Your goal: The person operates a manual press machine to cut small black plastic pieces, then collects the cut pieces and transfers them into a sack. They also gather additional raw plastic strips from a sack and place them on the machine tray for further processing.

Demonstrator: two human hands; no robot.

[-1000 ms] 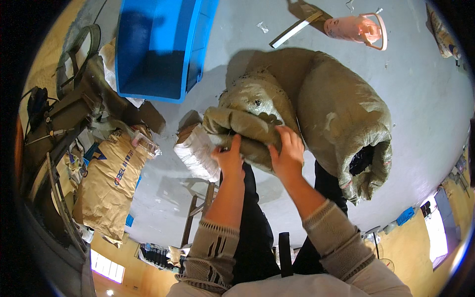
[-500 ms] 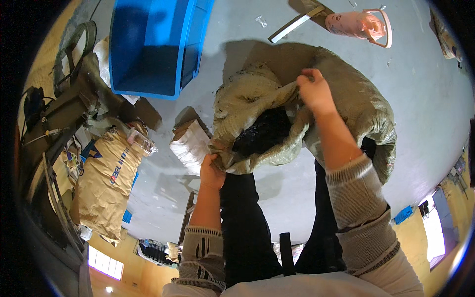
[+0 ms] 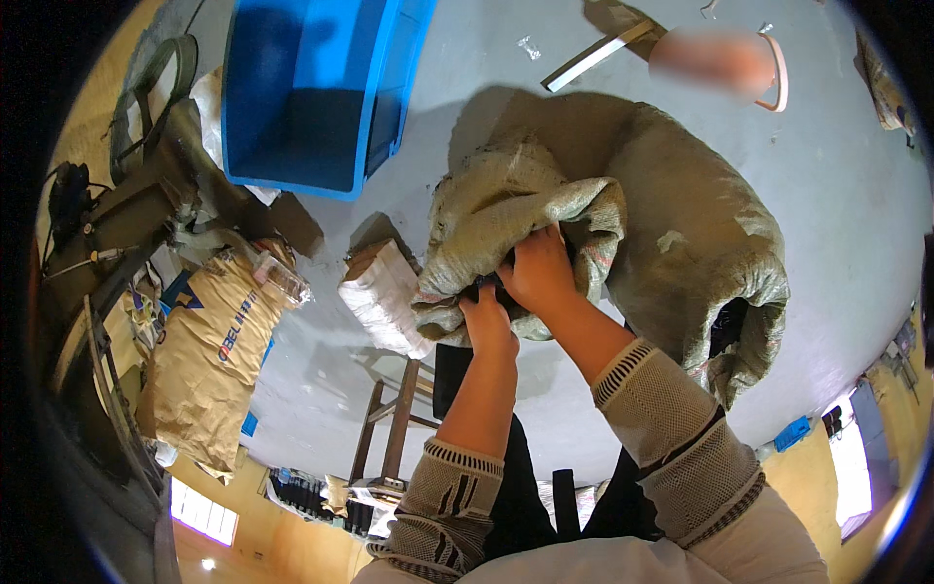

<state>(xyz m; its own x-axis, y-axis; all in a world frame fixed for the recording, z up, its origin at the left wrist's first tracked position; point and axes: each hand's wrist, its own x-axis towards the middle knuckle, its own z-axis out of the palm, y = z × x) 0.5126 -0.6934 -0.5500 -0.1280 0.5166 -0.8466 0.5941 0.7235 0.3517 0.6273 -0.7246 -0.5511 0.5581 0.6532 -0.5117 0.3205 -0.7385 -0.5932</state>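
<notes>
Gripping the woven sack [image 3: 506,209] at its folded mouth, left hand [image 3: 486,319] and right hand [image 3: 538,271] are clenched side by side; the sack rests on grey floor [image 3: 856,214], near a blue bin [image 3: 311,88].

Woven sack [image 3: 506,209] before large sack [image 3: 700,243]; crate [image 3: 311,92] behind-left; white bundle [image 3: 384,297] left.
</notes>
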